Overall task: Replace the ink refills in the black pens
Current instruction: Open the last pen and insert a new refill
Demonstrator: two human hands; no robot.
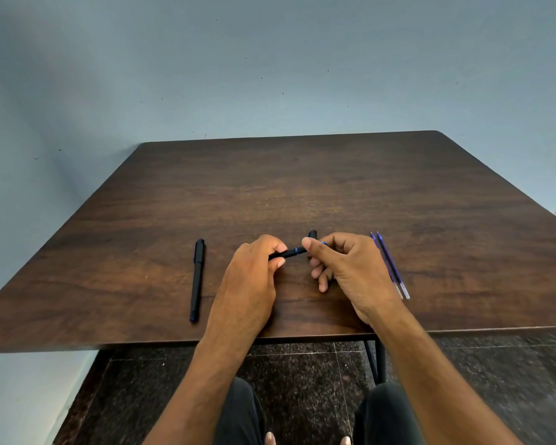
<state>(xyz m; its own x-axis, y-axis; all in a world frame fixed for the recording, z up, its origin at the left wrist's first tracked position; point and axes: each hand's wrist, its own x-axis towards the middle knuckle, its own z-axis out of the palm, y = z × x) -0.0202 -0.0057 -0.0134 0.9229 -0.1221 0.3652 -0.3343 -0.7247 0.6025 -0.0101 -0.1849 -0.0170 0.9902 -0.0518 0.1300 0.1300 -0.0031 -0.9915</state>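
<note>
Soft, even daylight falls on the table [302,194], with faint shadows. Wide-angle distortion bows its edges; focus stays sharp.

Between your hands, one pen [291,252] sits above the desk [334,187]; another pen [197,281] lies to its left, two refills [389,264] to its right.

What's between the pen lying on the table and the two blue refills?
In the head view, both hands sit between them: the left hand and right hand hold another black pen. A black cap peeks out just behind.
</note>
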